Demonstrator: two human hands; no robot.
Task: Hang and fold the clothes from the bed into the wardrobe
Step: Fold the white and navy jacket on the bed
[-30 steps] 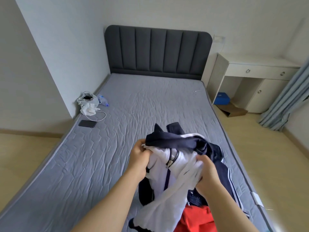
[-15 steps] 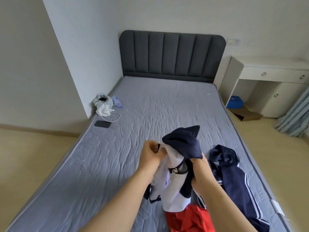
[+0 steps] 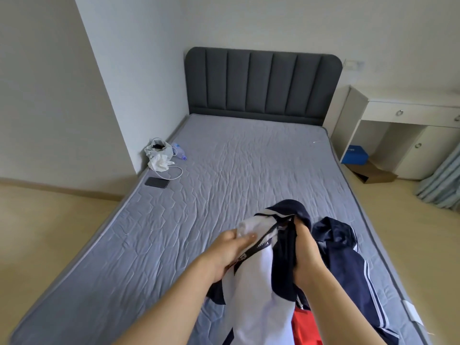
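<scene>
A white and navy jacket (image 3: 254, 295) hangs bunched between the two hands, lifted off the bed (image 3: 224, 183) near its foot. Its dark zip (image 3: 261, 244) runs slantwise across the white front, from the navy collar down toward the left wrist. The left hand (image 3: 224, 255) grasps the white cloth just left of the zip, thumb on top and fingers curled under the fold. The right hand (image 3: 306, 255) grasps the navy side of the jacket just below the collar, its fingertips buried in the cloth. The hands are close together, with the zip and a strip of jacket between them, and the rest of the jacket drops between the forearms out of the bottom of the view.

Just right of the right hand, navy trousers (image 3: 348, 265) with white side stripes lie crumpled on the bed, reaching toward its right edge. A red garment (image 3: 302, 327) shows below the jacket's hem, between the forearms.

The bed has a grey quilted cover and a dark padded headboard (image 3: 261, 83). Well apart from the clothes, at the bed's left edge by the wall corner, lie a dark phone (image 3: 156, 182), a white cable (image 3: 174, 174), a white bag (image 3: 159, 151) and a clear bottle (image 3: 180, 153) beside it. Right of the headboard stands a white bench (image 3: 410, 103); under it are a blue box (image 3: 354, 154) and an open carton (image 3: 373, 173), with a pale blue curtain (image 3: 443, 178) at the far right
</scene>
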